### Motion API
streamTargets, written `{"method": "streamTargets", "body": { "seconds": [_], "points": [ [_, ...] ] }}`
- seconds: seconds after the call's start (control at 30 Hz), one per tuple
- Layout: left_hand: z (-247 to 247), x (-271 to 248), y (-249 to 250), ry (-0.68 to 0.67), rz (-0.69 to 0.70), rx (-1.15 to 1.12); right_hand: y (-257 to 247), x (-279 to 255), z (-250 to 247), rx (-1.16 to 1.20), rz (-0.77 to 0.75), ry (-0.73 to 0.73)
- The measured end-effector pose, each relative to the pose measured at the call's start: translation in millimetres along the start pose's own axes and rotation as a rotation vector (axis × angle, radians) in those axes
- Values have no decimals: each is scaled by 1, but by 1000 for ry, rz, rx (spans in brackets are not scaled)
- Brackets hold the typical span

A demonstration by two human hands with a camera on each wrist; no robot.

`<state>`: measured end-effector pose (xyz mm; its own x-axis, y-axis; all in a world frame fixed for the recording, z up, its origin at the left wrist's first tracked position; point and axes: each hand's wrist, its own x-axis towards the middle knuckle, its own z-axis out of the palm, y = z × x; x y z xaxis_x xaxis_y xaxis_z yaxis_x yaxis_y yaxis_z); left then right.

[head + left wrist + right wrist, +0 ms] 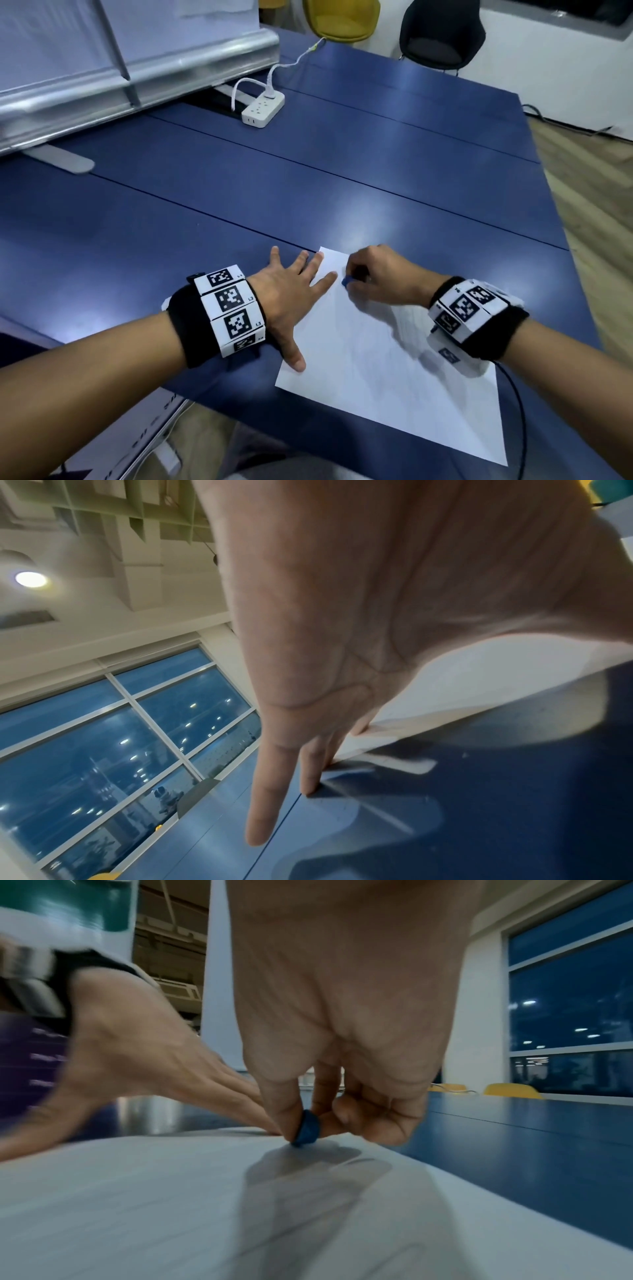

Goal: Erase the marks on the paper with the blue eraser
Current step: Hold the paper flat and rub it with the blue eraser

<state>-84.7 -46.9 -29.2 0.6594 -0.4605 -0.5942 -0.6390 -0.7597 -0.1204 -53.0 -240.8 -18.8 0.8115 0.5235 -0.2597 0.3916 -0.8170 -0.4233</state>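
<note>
Two hands work: left hand (287, 294) flat on paper (376, 370), right hand (380, 274) pinching blue eraser (346, 281).

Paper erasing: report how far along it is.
Done: the blue eraser is picked up, pinched in the right hand. In hand: it presses on the paper near the far corner, while the left hand lies flat, steadying the sheet. Left: faint pencil lines still show mid-sheet; how many are gone cannot be told.
</note>
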Motion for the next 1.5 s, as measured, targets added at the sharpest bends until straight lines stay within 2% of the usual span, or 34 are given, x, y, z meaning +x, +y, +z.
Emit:
{"method": "streamTargets", "body": {
  "seconds": [0.1,0.2,0.27,0.4,0.5,0.57,0.6,0.73,0.87,0.93,1.03,1.17,1.3,1.33,1.43,1.5],
  "points": [
    [-1,0,1,-7,-14,13,-9,-10,4,-8,-64,-140],
    [-3,-1,1,-9,-16,30,1,5,-9,-47,15,-20],
    [-3,-2,1,-4,-15,27,1,6,-7,-54,10,6],
    [-3,-4,0,20,-8,31,-12,-9,4,-39,-88,-208],
    [-3,-3,1,16,4,32,-1,-5,-6,-35,6,-93],
    [-3,-3,1,18,16,27,-2,-9,-6,-12,3,-41],
    [-4,-3,1,17,26,23,-7,-15,-2,-7,-34,-67],
    [-8,-6,1,-18,55,-37,-30,-39,18,4,-183,-324],
    [-9,-4,2,-29,51,-38,-19,-36,13,49,-126,-153],
    [-9,-3,1,-38,50,-46,-24,-47,22,107,-140,-195],
    [-9,-4,2,-49,50,-44,-34,-61,32,137,-198,-356],
    [-10,-3,4,-51,45,-29,-24,-50,24,136,-123,-218],
    [-10,-2,4,-61,39,-29,-40,-64,37,131,-209,-353],
    [-10,-2,4,-62,40,-27,-39,-61,35,116,-199,-342],
    [-10,-1,4,-55,44,-23,-25,-46,23,82,-124,-162],
    [-9,-1,4,-55,43,-25,-26,-51,26,66,-141,-171]
  ]
}}
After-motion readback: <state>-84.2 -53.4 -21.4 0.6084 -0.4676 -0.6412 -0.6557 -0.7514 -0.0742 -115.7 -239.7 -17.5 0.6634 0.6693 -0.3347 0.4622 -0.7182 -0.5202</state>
